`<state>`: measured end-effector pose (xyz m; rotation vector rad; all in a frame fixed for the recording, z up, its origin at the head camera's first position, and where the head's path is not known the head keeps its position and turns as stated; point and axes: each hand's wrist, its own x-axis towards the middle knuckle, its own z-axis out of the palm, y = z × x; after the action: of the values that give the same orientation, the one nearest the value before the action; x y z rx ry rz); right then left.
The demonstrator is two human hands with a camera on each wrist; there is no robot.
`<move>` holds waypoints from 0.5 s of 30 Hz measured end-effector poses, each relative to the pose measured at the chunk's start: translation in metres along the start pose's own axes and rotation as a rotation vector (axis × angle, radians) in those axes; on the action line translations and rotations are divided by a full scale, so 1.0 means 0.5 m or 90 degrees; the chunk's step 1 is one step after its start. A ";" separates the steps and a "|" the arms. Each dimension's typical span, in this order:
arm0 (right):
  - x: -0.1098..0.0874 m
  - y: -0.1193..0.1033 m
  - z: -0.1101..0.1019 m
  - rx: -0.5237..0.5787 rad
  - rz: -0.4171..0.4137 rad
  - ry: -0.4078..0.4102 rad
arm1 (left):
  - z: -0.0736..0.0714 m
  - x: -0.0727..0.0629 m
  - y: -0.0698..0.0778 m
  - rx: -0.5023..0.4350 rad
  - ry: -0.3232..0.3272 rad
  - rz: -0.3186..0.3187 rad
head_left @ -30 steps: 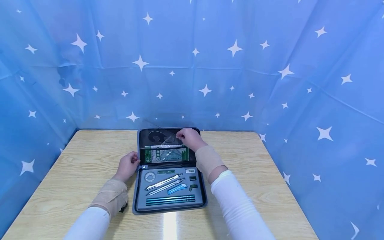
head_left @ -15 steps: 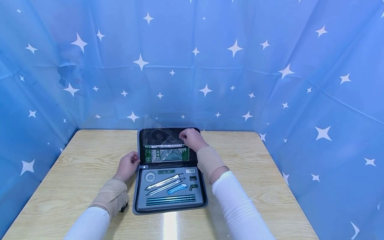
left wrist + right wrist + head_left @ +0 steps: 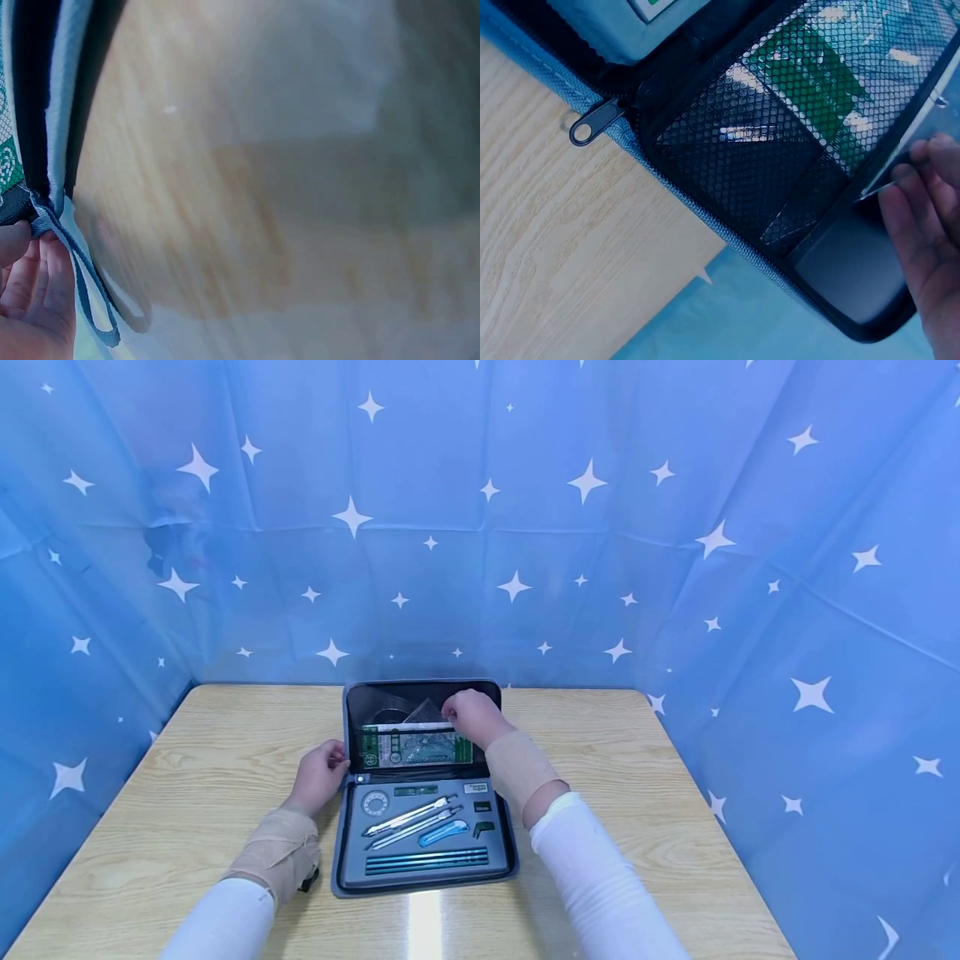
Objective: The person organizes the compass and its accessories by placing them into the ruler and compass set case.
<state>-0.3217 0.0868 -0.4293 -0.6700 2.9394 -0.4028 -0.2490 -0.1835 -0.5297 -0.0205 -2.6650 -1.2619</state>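
Observation:
A zip-up drawing set case (image 3: 337, 870) lies unfolded on the table, its lid at the back. My left hand (image 3: 318, 777) pinches the case's left edge near the hinge, where a fabric loop (image 3: 111, 340) hangs in the left wrist view. My right hand (image 3: 476, 714) pinches a thin clear plastic piece (image 3: 423, 712) between thumb and fingers over the lid. Part of that piece goes behind the lid's mesh pocket (image 3: 735, 165), and a dark curved outline shows within it. A green-and-clear packet (image 3: 416, 747) sits in the pocket.
The grey tray holds two metal compasses (image 3: 408, 818), a blue cutter (image 3: 444, 832), several dark pencils (image 3: 426, 860), a round dial (image 3: 375, 802) and an eraser (image 3: 476, 787). A zip pull (image 3: 592, 124) sticks out at the side. A blue star-printed curtain (image 3: 480, 568) stands behind the table (image 3: 615, 793).
The clear plastic piece has slid down toward the mesh pocket and rises less above the lid. My right hand shifted slightly right, then down and left. My left hand stayed put.

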 end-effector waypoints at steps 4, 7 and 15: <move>0.000 0.001 0.001 -0.004 -0.008 0.008 | -0.001 -0.002 0.003 0.003 0.000 0.000; 0.000 0.002 0.002 0.016 -0.011 -0.001 | -0.004 -0.003 0.005 0.007 -0.002 -0.004; -0.009 0.015 0.015 0.016 -0.028 0.003 | -0.005 -0.005 0.009 0.006 -0.006 -0.003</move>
<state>-0.3197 0.0936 -0.4383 -0.7319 2.9238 -0.4451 -0.2457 -0.1824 -0.5249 -0.0192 -2.6807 -1.2531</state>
